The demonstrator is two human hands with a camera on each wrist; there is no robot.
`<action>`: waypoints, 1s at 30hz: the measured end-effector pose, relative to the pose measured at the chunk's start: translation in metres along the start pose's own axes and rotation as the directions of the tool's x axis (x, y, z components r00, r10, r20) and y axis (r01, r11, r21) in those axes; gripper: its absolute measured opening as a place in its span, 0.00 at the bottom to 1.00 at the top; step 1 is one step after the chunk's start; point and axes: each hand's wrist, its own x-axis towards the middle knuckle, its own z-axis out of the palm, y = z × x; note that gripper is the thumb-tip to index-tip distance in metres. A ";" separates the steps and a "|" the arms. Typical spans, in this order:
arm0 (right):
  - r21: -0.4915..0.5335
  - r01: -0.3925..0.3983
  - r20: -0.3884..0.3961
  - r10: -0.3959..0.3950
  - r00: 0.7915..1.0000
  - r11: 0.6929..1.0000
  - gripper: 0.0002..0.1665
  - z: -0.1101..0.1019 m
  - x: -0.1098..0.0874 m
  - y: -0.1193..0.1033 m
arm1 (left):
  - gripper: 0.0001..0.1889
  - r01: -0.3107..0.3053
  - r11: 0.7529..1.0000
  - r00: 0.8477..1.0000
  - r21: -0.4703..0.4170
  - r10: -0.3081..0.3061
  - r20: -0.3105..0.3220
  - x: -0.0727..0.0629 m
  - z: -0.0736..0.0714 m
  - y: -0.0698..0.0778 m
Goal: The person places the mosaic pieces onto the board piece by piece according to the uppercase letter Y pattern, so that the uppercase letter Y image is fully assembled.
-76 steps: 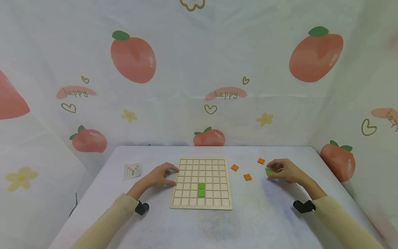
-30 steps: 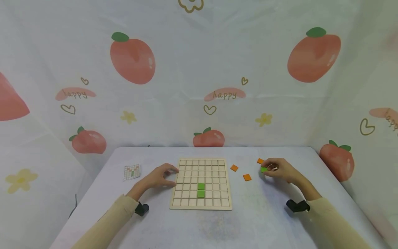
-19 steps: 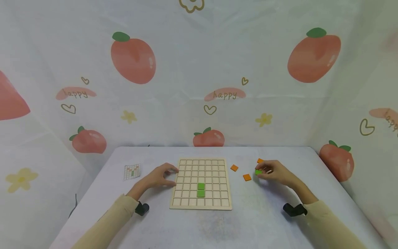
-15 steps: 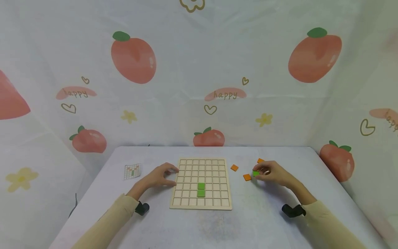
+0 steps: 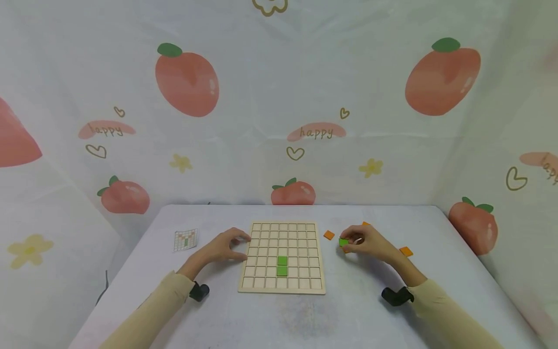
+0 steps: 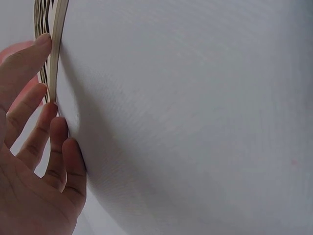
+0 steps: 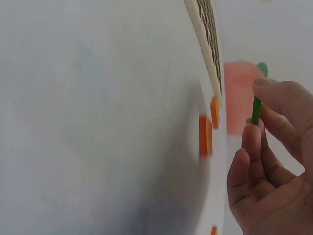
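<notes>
1. Head: looks forward and down from well back, taking in left bare hand (image 5: 224,246), right bare hand (image 5: 368,241) and white, peach-printed fabric backdrop (image 5: 244,97).
2. Left wrist: turned sideways, faces the left hand's palm side close up, pale wooden grid board (image 6: 55,63) edge-on beyond.
3. Right wrist: likewise sideways and near, facing thin green square tile (image 7: 257,110) edge-on.
4. Shared by all: board; by head and right wrist: green tile.

I see a pale wood-toned board (image 5: 281,291) ruled in darker grid lines, plain green tiles (image 5: 282,261) and plain orange tiles (image 5: 329,235). From this end I also get beige sleeves (image 5: 444,310), black wrist cameras (image 5: 202,293) and a whitish backdrop (image 5: 253,87) printed with coral-red fruit (image 5: 186,83) and yellow flowers (image 5: 371,168)
</notes>
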 end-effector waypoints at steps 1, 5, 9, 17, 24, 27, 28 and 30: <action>0.007 0.004 0.002 -0.004 1.000 1.000 0.14 0.003 0.002 -0.001 | 0.26 0.001 1.000 1.000 -0.001 -0.001 0.000 0.000 0.000 0.000; 0.026 0.031 0.014 -0.031 0.999 0.999 0.14 0.013 0.010 -0.003 | 0.26 0.016 1.000 1.000 0.003 -0.016 -0.001 0.000 0.000 0.000; 0.058 0.066 0.028 -0.067 0.997 0.996 0.14 0.024 0.019 -0.004 | 0.27 0.030 1.000 1.000 -0.002 -0.030 -0.002 -0.001 0.000 0.000; 0.097 0.077 0.054 -0.082 0.995 0.992 0.14 0.044 0.034 -0.009 | 0.26 0.025 1.000 1.000 -0.008 -0.025 0.003 0.000 0.000 0.002; 0.097 0.060 0.069 -0.067 0.995 0.993 0.14 0.060 0.047 -0.015 | 0.26 0.026 1.000 1.000 0.007 -0.026 0.002 0.001 0.000 0.001; 0.095 0.049 0.071 -0.056 0.996 0.994 0.14 0.067 0.052 -0.017 | 0.26 0.028 1.000 1.000 0.006 -0.028 0.002 0.001 0.000 0.000; 0.094 0.047 0.072 -0.054 0.996 0.994 0.15 0.069 0.053 -0.018 | 0.27 0.030 1.000 1.000 0.004 -0.030 0.002 0.001 0.000 0.000; 0.089 0.053 0.074 -0.060 0.995 0.995 0.14 0.073 0.056 -0.019 | 0.27 0.034 0.999 0.999 0.001 -0.034 0.003 0.001 0.000 0.001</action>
